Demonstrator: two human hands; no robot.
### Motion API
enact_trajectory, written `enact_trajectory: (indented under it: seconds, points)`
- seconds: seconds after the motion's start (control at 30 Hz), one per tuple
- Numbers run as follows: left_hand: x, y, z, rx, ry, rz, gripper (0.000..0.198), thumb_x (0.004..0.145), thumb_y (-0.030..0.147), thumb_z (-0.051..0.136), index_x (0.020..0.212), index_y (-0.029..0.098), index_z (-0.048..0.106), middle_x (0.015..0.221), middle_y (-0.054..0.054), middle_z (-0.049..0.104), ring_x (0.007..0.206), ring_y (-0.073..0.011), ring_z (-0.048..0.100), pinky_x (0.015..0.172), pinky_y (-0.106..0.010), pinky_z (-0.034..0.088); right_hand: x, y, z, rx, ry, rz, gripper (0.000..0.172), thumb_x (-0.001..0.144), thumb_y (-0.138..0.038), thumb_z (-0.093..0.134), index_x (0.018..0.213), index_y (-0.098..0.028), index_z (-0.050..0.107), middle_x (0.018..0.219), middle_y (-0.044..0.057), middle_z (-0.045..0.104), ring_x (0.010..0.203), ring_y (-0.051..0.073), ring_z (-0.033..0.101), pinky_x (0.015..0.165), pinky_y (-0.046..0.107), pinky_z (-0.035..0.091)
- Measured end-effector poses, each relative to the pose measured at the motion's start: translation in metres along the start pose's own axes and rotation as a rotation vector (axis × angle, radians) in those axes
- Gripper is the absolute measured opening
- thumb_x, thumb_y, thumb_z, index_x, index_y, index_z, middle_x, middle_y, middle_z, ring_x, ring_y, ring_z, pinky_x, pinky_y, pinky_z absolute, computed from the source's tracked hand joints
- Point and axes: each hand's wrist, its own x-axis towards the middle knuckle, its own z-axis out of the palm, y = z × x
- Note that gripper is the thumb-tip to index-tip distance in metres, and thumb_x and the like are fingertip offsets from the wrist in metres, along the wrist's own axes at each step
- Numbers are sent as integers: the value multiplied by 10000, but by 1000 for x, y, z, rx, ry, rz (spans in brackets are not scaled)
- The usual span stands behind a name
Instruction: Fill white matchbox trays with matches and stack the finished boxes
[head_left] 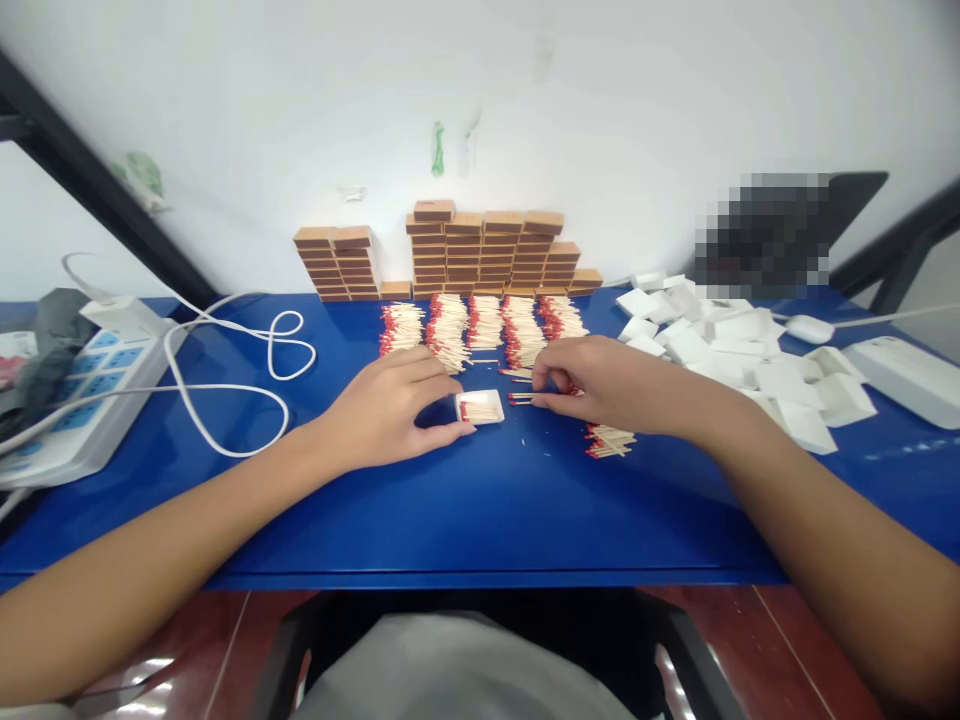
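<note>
A small white matchbox tray (pixel 491 400) with some red-tipped matches (pixel 480 411) inside lies on the blue table. My left hand (pixel 409 405) grips the tray's left end between thumb and fingers. Just right of the tray, my right hand (pixel 577 378) is closed on a few matches (pixel 521 398), their red heads pointing left. Behind both hands, matches (pixel 484 322) lie in several heaps side by side. Another small pile of matches (pixel 609 440) sits below my right hand, partly hidden by it.
Stacked brown matchboxes (pixel 465 250) stand against the wall. Many white trays (pixel 720 340) are heaped at right beside a white device (pixel 907 375). A power strip (pixel 97 400) and looping white cable (pixel 225 330) occupy the left. The table's front edge (pixel 480 578) runs before my lap.
</note>
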Motion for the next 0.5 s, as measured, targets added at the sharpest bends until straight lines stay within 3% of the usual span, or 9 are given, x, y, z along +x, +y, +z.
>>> enact_trajectory:
  seconds: [0.27,0.5]
  points:
    - [0,1,0,2,1,15,270,998,424,744,1042,158,757,933,-69,761,866,-213,686,823,-357,541,3,-5,2,-17,-82,34,184,985,-284,567,854,-216,678,836,60,716,734,205,593,673,330,409]
    - [0,-2,1,0,14,12,272,1011,447,721,1027,177,746,944,-68,767,864,-212,681,828,-364,533,1,-10,1,-64,-88,29,185,1002,-273,532,875,-212,652,967,98,748,820,228,654,716,337,446]
